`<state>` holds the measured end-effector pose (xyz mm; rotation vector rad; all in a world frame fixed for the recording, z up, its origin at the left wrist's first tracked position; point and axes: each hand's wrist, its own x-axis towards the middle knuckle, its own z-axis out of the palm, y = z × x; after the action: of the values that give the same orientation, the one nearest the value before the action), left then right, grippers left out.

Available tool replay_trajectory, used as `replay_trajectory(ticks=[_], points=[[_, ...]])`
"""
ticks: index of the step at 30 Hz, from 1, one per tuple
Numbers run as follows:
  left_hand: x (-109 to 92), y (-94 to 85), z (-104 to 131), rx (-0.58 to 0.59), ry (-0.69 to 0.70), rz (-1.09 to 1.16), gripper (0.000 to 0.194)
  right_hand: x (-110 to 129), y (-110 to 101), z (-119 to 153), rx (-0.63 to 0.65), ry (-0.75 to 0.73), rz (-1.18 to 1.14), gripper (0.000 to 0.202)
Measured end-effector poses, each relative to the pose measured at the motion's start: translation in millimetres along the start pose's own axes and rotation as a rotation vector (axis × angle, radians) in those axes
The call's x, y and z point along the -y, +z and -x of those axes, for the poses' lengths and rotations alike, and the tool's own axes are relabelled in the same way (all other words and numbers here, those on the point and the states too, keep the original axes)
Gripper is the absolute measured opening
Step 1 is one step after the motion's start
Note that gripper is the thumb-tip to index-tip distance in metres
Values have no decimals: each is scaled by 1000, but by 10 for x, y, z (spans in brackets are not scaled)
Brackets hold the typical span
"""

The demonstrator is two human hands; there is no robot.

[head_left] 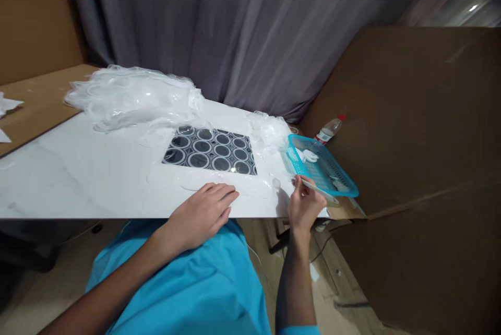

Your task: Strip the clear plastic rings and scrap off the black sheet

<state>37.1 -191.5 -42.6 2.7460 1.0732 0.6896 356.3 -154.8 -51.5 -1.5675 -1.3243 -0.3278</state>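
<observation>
My left hand [205,212] rests palm down at the front edge of the white table [50,183], with its fingers stretched out and nothing visible in them. In front of it lies a dark sheet with rows of pale rings and dark circles [211,150]. My right hand [306,207] is closed in a pinch on a thin, pale, flat strip [319,190], near the front corner of a blue plastic basket [344,178]. What the strip is I cannot make out. Small white pieces [309,156] lie in the basket.
A large heap of clear, thin plastic pieces [133,97] covers the table's back left. A smaller clear heap [270,131] sits left of the basket. Behind the basket leans a bottle with a red cap [331,129]. Cardboard panels [422,116] and a grey curtain [203,27] enclose the table.
</observation>
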Motion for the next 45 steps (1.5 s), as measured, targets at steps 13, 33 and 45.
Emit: replay_trajectory(ticks=[13, 33, 45], points=[[-164, 11, -160, -47, 102, 21, 32, -98, 163, 31, 263, -171, -203, 30], [-306, 327, -457, 52, 165, -113, 46, 219, -46, 105, 683, -5, -425, 28], [-332, 286, -494, 55, 156, -81, 40, 170, -43, 117, 666, -62, -409, 28]])
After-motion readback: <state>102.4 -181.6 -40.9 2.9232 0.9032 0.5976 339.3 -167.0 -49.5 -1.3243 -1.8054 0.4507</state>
